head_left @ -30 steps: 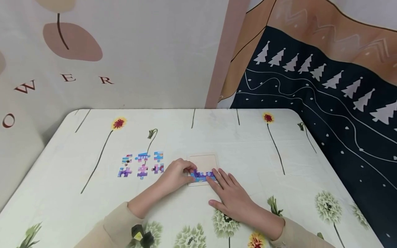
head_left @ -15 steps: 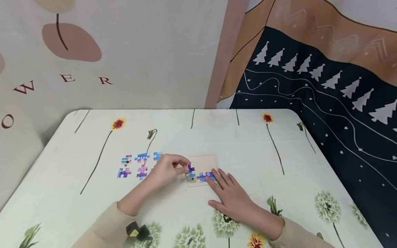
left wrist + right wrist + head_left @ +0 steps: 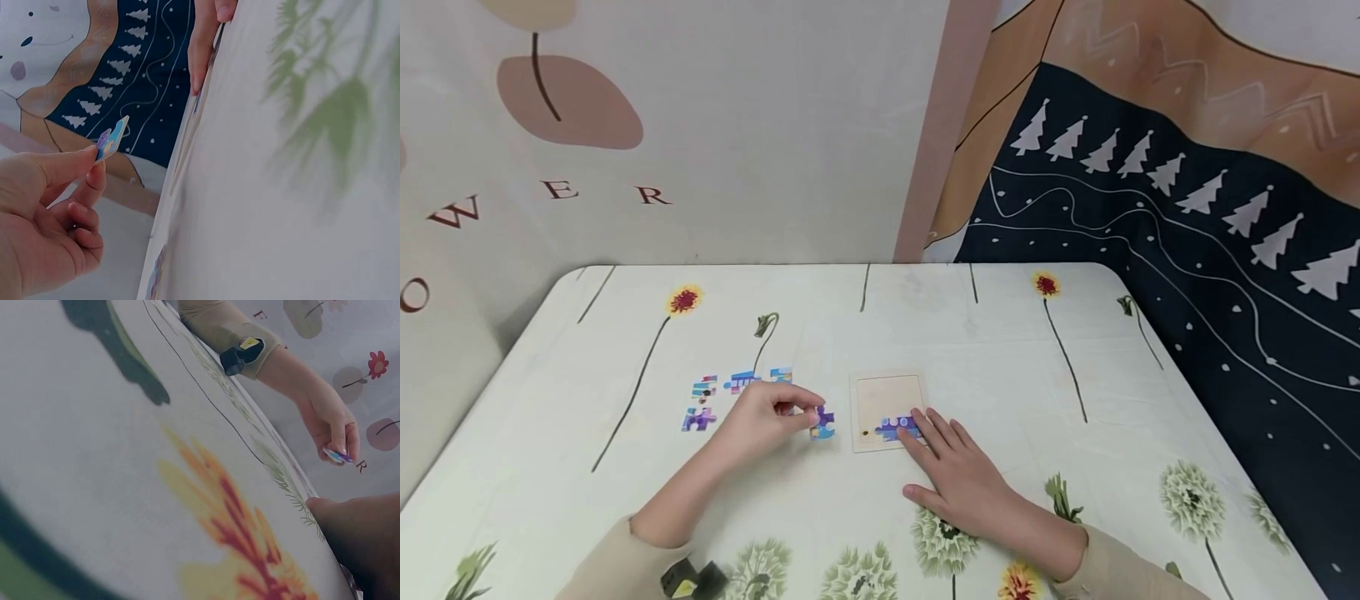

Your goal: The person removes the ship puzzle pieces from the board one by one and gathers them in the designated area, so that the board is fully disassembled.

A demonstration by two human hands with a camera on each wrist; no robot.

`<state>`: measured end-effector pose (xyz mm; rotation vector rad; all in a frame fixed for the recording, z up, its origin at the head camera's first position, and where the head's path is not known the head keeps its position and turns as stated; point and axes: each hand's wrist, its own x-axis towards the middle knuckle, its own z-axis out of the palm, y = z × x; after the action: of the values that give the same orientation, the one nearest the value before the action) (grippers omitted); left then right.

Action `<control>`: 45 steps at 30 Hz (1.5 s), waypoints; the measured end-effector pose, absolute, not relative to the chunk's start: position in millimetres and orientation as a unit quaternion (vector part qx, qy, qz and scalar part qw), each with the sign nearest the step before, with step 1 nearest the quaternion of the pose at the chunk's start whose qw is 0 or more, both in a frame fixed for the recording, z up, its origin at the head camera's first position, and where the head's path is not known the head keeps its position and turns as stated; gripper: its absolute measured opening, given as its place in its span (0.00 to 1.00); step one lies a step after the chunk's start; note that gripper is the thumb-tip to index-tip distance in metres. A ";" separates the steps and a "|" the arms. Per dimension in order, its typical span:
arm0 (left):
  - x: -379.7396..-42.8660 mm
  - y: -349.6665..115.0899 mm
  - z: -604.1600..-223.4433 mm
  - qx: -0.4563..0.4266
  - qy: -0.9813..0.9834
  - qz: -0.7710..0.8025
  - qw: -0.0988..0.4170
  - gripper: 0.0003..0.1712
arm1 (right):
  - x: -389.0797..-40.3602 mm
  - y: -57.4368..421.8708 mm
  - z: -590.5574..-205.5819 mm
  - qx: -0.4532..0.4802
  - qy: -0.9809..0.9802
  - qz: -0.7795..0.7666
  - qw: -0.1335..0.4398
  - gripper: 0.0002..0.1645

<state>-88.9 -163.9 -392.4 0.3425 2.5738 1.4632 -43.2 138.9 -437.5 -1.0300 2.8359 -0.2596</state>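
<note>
Between thumb and fingertips, my left hand (image 3: 762, 423) pinches a blue and purple jigsaw piece (image 3: 822, 423) just left of the puzzle tray (image 3: 887, 394). The left wrist view shows that same jigsaw piece (image 3: 112, 139) raised off the table and tilted. My right hand (image 3: 958, 479) lies with fingers spread, its fingertips touching the purple and blue puzzle section (image 3: 891, 428) at the tray's lower right. Part of that section is hidden under the fingers. In the right wrist view, my left hand (image 3: 328, 419) appears beyond the dark edge of my right hand (image 3: 369, 531).
Loose jigsaw pieces lie left of the tray, among them a purple piece (image 3: 699, 419), a striped piece (image 3: 704, 387) and a blue piece (image 3: 741, 381). My left hand covers others. A flower-print cloth (image 3: 1000, 358) covers the table, with curtains behind and at the right.
My left hand has lifted the jigsaw piece out of the tray's lower left and moved left with it, exposing bare tray there. My right hand has stayed in place.
</note>
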 end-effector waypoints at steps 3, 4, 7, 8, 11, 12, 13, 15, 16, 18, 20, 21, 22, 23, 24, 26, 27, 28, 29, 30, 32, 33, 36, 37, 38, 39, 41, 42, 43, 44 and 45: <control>-84.3 -174.8 -391.3 0.117 0.861 0.488 0.077 0.08 | -43.4 139.2 -437.8 -0.340 0.935 -0.085 0.055 0.42; -82.9 -178.5 -390.7 0.119 0.861 0.488 0.075 0.08 | -43.4 139.3 -438.0 -0.341 0.935 -0.084 0.056 0.42; -78.6 -190.0 -388.9 0.124 0.863 0.485 0.072 0.08 | -43.4 139.2 -438.5 -0.340 0.935 -0.084 0.058 0.42; -77.2 -194.0 -388.3 0.125 0.863 0.484 0.072 0.08 | -43.4 139.0 -438.7 -0.339 0.935 -0.084 0.059 0.42; -72.7 -205.9 -386.9 0.121 0.862 0.485 0.082 0.08 | -43.3 138.6 -438.5 -0.338 0.935 -0.086 0.063 0.42; -71.3 -209.9 -386.8 0.117 0.862 0.485 0.087 0.08 | -43.2 138.4 -438.3 -0.338 0.935 -0.085 0.065 0.42; -70.0 -213.8 -386.4 0.114 0.862 0.486 0.091 0.08 | -43.2 138.3 -437.9 -0.338 0.935 -0.085 0.065 0.42; -67.5 -221.8 -385.5 0.114 0.863 0.482 0.097 0.08 | -43.1 138.0 -437.1 -0.339 0.935 -0.085 0.066 0.42; -66.4 -225.8 -385.1 0.114 0.864 0.481 0.099 0.08 | -43.2 137.9 -436.7 -0.339 0.935 -0.085 0.065 0.42; -64.1 -233.3 -384.0 0.116 0.864 0.480 0.104 0.07 | -43.2 137.8 -436.0 -0.340 0.934 -0.084 0.066 0.42; -61.7 -241.2 -383.4 0.122 0.863 0.478 0.107 0.07 | -43.3 137.6 -435.5 -0.340 0.935 -0.083 0.066 0.42; -60.5 -245.0 -383.2 0.125 0.863 0.478 0.108 0.07 | -43.3 137.5 -435.2 -0.340 0.935 -0.083 0.066 0.42; -59.4 -248.5 -383.1 0.123 0.862 0.479 0.110 0.07 | -43.3 137.5 -435.2 -0.339 0.935 -0.083 0.066 0.42; -58.5 -252.2 -383.3 0.124 0.862 0.479 0.111 0.07 | -43.2 137.5 -435.2 -0.339 0.935 -0.083 0.066 0.42; -57.8 -255.9 -383.6 0.126 0.863 0.477 0.108 0.07 | -43.2 137.6 -435.2 -0.339 0.935 -0.082 0.066 0.42; -56.9 -262.8 -384.3 0.123 0.866 0.473 0.107 0.07 | -43.1 137.7 -435.4 -0.339 0.935 -0.083 0.065 0.42; -56.6 -266.0 -384.6 0.121 0.868 0.470 0.106 0.07 | -43.1 137.8 -435.6 -0.339 0.935 -0.084 0.064 0.42; -56.6 -269.1 -385.3 0.118 0.870 0.466 0.106 0.07 | -43.1 138.0 -435.8 -0.340 0.935 -0.085 0.063 0.42; -56.6 -272.1 -386.1 0.116 0.873 0.462 0.106 0.07 | -43.1 138.2 -436.0 -0.340 0.935 -0.085 0.062 0.42; -56.6 -274.9 -386.9 0.114 0.875 0.458 0.105 0.07 | -43.1 138.3 -436.0 -0.340 0.935 -0.085 0.060 0.42; -56.5 -280.6 -388.5 0.108 0.879 0.452 0.108 0.08 | -43.1 138.6 -436.2 -0.341 0.935 -0.084 0.058 0.42; -56.5 -283.2 -389.2 0.101 0.880 0.450 0.111 0.08 | -43.2 138.7 -436.3 -0.341 0.935 -0.084 0.057 0.42; -56.5 -290.4 -392.0 0.081 0.884 0.446 0.117 0.09 | -43.3 139.1 -436.2 -0.340 0.935 -0.080 0.057 0.42; -56.6 -292.5 -392.7 0.073 0.884 0.446 0.120 0.10 | -43.3 139.2 -436.0 -0.340 0.935 -0.080 0.058 0.42; -56.8 -294.4 -393.7 0.066 0.885 0.445 0.120 0.10 | -43.3 139.4 -435.9 -0.339 0.935 -0.080 0.059 0.42; -57.0 -296.5 -395.1 0.061 0.885 0.446 0.121 0.11 | -43.3 139.4 -435.8 -0.339 0.935 -0.080 0.059 0.42; -57.7 -300.9 -397.7 0.057 0.884 0.448 0.121 0.11 | -43.4 139.4 -435.4 -0.339 0.935 -0.080 0.060 0.42; -58.0 -303.1 -399.1 0.058 0.883 0.450 0.120 0.11 | -43.3 139.4 -435.2 -0.339 0.935 -0.081 0.061 0.42; -58.4 -305.5 -400.7 0.060 0.882 0.451 0.121 0.11 | -43.2 139.3 -434.9 -0.339 0.935 -0.081 0.061 0.42; -58.9 -307.7 -402.6 0.063 0.882 0.452 0.120 0.11 | -43.2 139.3 -434.8 -0.339 0.935 -0.082 0.061 0.42; -59.4 -309.7 -404.2 0.065 0.881 0.452 0.119 0.10 | -43.1 139.2 -434.7 -0.339 0.935 -0.083 0.061 0.42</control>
<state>-59.4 -309.7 -404.2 0.1894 2.5765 1.3227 -43.1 139.2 -434.7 -1.0251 2.8297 -0.2497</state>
